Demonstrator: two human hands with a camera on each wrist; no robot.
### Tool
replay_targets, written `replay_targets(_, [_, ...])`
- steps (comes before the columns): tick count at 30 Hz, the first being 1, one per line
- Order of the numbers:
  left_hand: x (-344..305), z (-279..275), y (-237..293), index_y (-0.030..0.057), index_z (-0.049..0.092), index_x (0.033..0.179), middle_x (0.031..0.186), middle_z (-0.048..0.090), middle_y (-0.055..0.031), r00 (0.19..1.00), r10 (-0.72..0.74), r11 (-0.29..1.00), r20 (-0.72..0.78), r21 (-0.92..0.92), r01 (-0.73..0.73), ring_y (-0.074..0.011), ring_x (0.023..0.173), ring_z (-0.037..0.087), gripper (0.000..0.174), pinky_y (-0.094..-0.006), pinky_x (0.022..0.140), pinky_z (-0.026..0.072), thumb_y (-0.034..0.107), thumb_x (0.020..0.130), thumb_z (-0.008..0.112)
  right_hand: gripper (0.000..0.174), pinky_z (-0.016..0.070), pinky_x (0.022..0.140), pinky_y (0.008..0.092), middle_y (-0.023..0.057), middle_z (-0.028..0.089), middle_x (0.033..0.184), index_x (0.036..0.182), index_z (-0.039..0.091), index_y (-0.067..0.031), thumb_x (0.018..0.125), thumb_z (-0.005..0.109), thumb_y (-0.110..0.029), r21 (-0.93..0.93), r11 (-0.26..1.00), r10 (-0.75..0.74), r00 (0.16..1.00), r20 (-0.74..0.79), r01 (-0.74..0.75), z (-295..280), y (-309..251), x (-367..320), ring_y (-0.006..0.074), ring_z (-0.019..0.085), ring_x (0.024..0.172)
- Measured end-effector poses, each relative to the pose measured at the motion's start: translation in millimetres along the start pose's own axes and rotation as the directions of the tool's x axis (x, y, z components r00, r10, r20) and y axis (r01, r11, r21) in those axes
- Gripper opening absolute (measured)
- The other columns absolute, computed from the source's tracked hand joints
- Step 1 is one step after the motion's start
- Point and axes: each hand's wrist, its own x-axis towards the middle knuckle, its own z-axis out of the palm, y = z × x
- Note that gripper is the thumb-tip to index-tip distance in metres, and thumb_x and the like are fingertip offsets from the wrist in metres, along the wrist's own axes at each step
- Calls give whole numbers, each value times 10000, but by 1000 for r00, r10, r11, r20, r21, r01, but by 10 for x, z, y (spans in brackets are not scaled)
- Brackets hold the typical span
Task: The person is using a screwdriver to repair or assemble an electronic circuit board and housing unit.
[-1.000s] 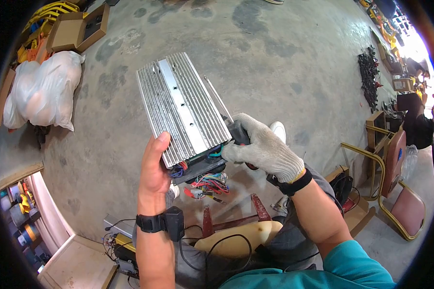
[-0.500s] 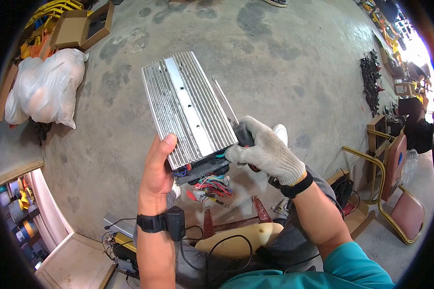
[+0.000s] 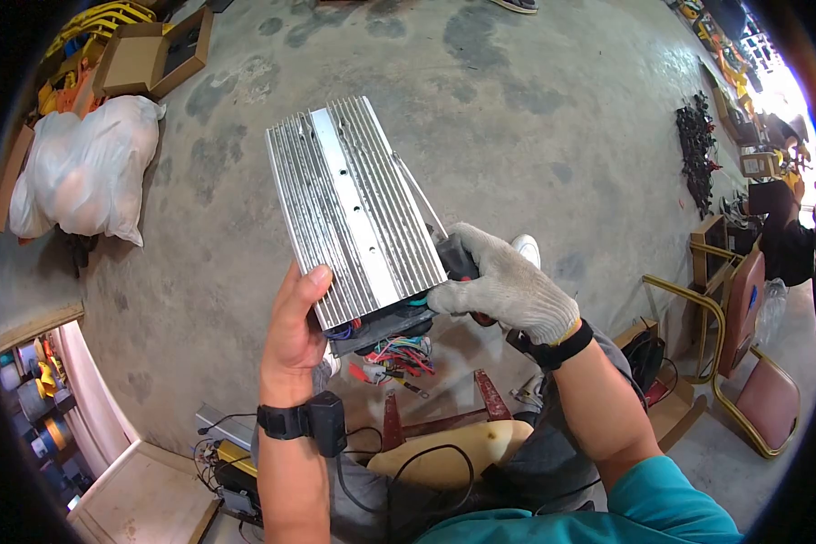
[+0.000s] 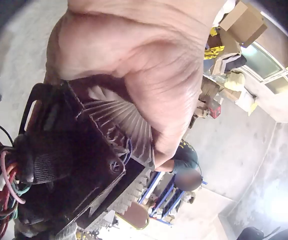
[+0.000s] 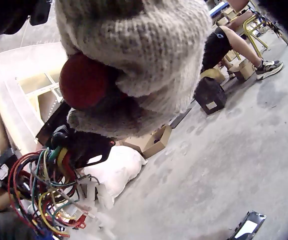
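My bare left hand (image 3: 292, 319) grips the near left corner of a finned aluminium controller box (image 3: 352, 204), its thumb on top of the fins. A bundle of coloured wires (image 3: 406, 355) with connectors hangs from the box's near end, seen also as wires (image 5: 46, 187) in the right wrist view. In a knitted glove, my right hand (image 3: 514, 286) holds a screwdriver (image 3: 420, 194) by its black and red handle. The shaft points away from me along the box's right side, its tip right at the edge. The red handle end (image 5: 83, 81) shows below the glove in the right wrist view.
A stuffed white plastic bag (image 3: 95, 172) and an open cardboard box (image 3: 150, 59) lie at the far left. To the right stand a gold-framed chair (image 3: 743, 299) and black cables (image 3: 696, 154) on the floor. A wooden stool (image 3: 453, 444) is between my legs.
The controller box has shifted slightly right, with my left hand. The screwdriver's tip has swung left, from apart from the box to its right edge.
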Motion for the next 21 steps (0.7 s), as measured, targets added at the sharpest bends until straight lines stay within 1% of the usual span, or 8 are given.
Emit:
replay_targets(3, [-8, 72, -3, -53, 450, 1488, 1363, 625, -168, 998, 59, 998, 7, -17, -59, -226, 1217, 656, 676, -366, 1054, 538, 290, 957, 688, 516, 501, 725, 265, 27, 626, 939, 1201, 631, 38, 828, 789, -281, 18, 1000, 9, 999, 35, -10, -61, -83, -43, 110, 591, 850])
replay_targets(6, [-12, 85, 3, -60, 432, 1497, 1368, 623, -172, 997, 80, 997, 24, -21, -79, -232, 1229, 652, 709, -372, 1060, 535, 295, 945, 701, 536, 513, 757, 260, 43, 658, 964, 1226, 631, 42, 835, 779, -293, -108, 994, 19, 999, 40, -14, -145, -115, -66, 113, 615, 887])
replay_targets(8, [-20, 91, 15, -65, 413, 1508, 1381, 618, -176, 996, 70, 998, 55, -9, -69, -234, 1243, 645, 757, -375, 1069, 525, 305, 926, 724, 532, 529, 793, 268, 57, 678, 988, 1240, 636, 39, 854, 762, -305, 133, 991, -39, 996, 77, 29, -196, 14, -38, 114, 640, 907])
replay_targets(10, [-28, 86, 22, -65, 409, 1511, 1390, 615, -174, 994, 69, 998, 86, -2, -69, -236, 1252, 640, 775, -378, 1079, 515, 306, 915, 738, 464, 527, 727, 246, 52, 674, 950, 1186, 657, 26, 884, 745, -314, 160, 986, -50, 998, 31, 44, -204, 82, 5, 88, 629, 825])
replay_targets(12, [-36, 83, 8, -66, 405, 1514, 1398, 612, -173, 991, 67, 998, 120, 3, -68, -238, 1261, 635, 793, -381, 1089, 506, 307, 904, 751, 404, 499, 640, 214, 40, 660, 893, 1124, 669, 14, 922, 733, -330, 243, 970, 43, 980, -196, 6, -203, 205, 107, 56, 594, 743])
replay_targets(13, [-41, 85, -6, -66, 399, 1520, 1406, 610, -170, 989, 52, 998, 136, 17, -55, -240, 1265, 633, 809, -382, 1096, 499, 301, 897, 760, 395, 460, 577, 189, 23, 634, 830, 1075, 671, 7, 944, 730, -361, 343, 937, 2, 978, -211, 72, -179, 244, 139, 40, 558, 694])
replay_targets(17, [-76, 189, -13, -56, 362, 1558, 1445, 582, -162, 986, -35, 995, 163, 93, 20, -257, 1322, 586, 930, -397, 1150, 432, 332, 841, 810, 435, 473, 610, 197, 32, 634, 885, 1120, 659, 22, 951, 736, -371, 391, 910, -36, 966, -256, 137, -96, 249, 156, 50, 567, 737])
replay_targets(21, [-90, 269, -37, -46, 339, 1581, 1519, 513, -166, 978, -108, 985, 179, 152, 81, -269, 1402, 507, 1028, -401, 1196, 351, 362, 781, 840, 578, 489, 700, 203, 52, 637, 1016, 1298, 580, 56, 947, 755, -369, 443, 865, -127, 958, -258, 235, -84, 277, 145, 60, 567, 835])
